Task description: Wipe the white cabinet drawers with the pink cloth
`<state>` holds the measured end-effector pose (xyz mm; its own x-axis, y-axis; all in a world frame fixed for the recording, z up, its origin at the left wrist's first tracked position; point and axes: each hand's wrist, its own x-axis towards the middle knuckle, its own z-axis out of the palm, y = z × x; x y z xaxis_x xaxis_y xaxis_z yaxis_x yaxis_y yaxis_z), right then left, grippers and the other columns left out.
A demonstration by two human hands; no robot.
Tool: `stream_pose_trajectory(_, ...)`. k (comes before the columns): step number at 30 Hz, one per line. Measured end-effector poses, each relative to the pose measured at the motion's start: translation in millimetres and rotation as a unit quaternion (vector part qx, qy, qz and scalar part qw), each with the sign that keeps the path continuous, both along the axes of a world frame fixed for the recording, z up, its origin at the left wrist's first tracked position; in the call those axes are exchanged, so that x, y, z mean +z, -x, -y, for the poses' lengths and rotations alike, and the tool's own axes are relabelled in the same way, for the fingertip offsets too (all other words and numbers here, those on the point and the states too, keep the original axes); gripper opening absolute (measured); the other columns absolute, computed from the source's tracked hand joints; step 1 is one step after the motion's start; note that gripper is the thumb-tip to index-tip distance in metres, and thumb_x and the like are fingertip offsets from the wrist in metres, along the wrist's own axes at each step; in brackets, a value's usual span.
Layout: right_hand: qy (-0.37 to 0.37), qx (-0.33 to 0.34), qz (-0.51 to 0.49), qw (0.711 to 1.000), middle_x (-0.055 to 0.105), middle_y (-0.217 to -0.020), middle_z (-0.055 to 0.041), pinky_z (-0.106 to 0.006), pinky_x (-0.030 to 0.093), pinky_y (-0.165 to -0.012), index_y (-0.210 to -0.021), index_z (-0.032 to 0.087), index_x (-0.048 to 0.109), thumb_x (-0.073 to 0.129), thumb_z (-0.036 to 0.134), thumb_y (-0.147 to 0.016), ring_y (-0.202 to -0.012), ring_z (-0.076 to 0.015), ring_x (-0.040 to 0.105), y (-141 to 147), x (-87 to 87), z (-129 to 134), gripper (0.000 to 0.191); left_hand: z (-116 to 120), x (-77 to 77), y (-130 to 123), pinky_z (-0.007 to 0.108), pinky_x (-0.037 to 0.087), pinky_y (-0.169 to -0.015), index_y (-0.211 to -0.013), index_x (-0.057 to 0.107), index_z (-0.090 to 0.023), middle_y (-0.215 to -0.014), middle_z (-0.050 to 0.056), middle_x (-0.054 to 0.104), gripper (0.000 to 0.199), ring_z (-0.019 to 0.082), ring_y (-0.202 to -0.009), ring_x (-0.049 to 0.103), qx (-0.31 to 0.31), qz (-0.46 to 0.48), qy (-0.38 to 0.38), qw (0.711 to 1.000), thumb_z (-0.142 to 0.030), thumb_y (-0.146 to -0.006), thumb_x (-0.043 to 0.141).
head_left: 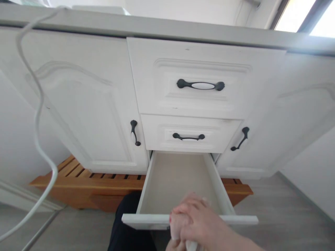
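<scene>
A pulled-out lower drawer has a bare, pale inside. My right hand comes in from the lower right, over the middle of the drawer's front edge, with its fingers bent and pressed together. Below and partly behind it is my left hand, mostly covered and cut off by the frame's bottom edge. The two hands touch. A small white thing shows between them, too hidden to name. Motion blurs the fingers.
Above are two closed drawers with dark handles. Cabinet doors flank them. A white cable hangs at left. A slatted wooden bench lies behind the drawer; my dark-clothed leg is beside it.
</scene>
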<state>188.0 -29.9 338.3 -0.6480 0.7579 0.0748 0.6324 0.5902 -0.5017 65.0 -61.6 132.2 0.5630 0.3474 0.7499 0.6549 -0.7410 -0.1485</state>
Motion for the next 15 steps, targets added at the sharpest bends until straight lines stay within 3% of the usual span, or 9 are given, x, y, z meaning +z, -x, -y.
stream_pose_trajectory(2, -0.070, -0.089, 0.031, 0.993, 0.072, -0.111, 0.0002, -0.032, 0.047, -0.091, -0.113, 0.034, 0.068, 0.066, 0.019, -0.078, -0.102, -0.0201, 0.063, -28.2, -17.9, 19.8, 0.038, -0.4, 12.8, 2.7, 0.030, 0.052, -0.083, -0.099, 0.071, -0.031, -0.091, -0.001, 0.073, 0.016, 0.015, -0.091, 0.064, -0.014, 0.034, -0.041, 0.998, -0.029, -0.084, 0.066)
stream_pose_trajectory(4, -0.152, -0.127, 0.066, 0.978, 0.072, -0.115, 0.0035, -0.031, 0.046, -0.092, -0.103, 0.038, 0.070, 0.067, 0.021, -0.079, -0.106, -0.0190, 0.062, -61.8, -27.0, 39.3, 0.029, -2.1, 28.9, 5.8, 0.023, 0.047, -0.085, -0.087, 0.072, -0.030, -0.088, -0.004, 0.073, 0.018, 0.010, -0.085, 0.062, -0.024, 0.062, -0.082, 0.994, -0.020, -0.088, 0.057)
stream_pose_trajectory(8, -0.273, -0.181, 0.121, 0.937, 0.065, -0.128, 0.0043, -0.035, 0.047, -0.089, -0.082, 0.036, 0.072, 0.062, 0.024, -0.080, -0.121, -0.0235, 0.057, -123.1, -26.1, 74.9, 0.016, -5.2, 55.2, 9.8, 0.023, 0.043, -0.083, -0.075, 0.071, -0.029, -0.086, -0.007, 0.073, 0.038, 0.008, -0.082, 0.061, -0.029, 0.097, -0.097, 0.990, -0.013, -0.094, 0.043)
stream_pose_trajectory(11, -0.332, -0.255, 0.124, 0.900, 0.063, -0.130, -0.0007, -0.039, 0.049, -0.087, -0.078, 0.033, 0.071, 0.057, 0.023, -0.080, -0.123, -0.0279, 0.056, -149.6, -33.4, 96.9, 0.018, -4.7, 59.0, 11.7, 0.025, 0.042, -0.082, -0.079, 0.073, -0.029, -0.093, -0.007, 0.074, 0.037, 0.009, -0.088, 0.061, -0.027, 0.084, -0.076, 0.993, -0.014, -0.095, 0.044)
stream_pose_trajectory(15, -0.346, -0.374, 0.084, 0.856, 0.061, -0.129, -0.0078, -0.044, 0.053, -0.081, -0.081, 0.031, 0.074, 0.056, 0.028, -0.078, -0.107, -0.0323, 0.062, -158.9, -62.9, 121.6, 0.018, -2.8, 55.0, 11.3, 0.025, 0.043, -0.092, -0.084, 0.074, -0.029, -0.100, -0.007, 0.074, 0.032, 0.009, -0.095, 0.062, -0.037, 0.083, -0.068, 0.993, -0.018, -0.096, 0.047)
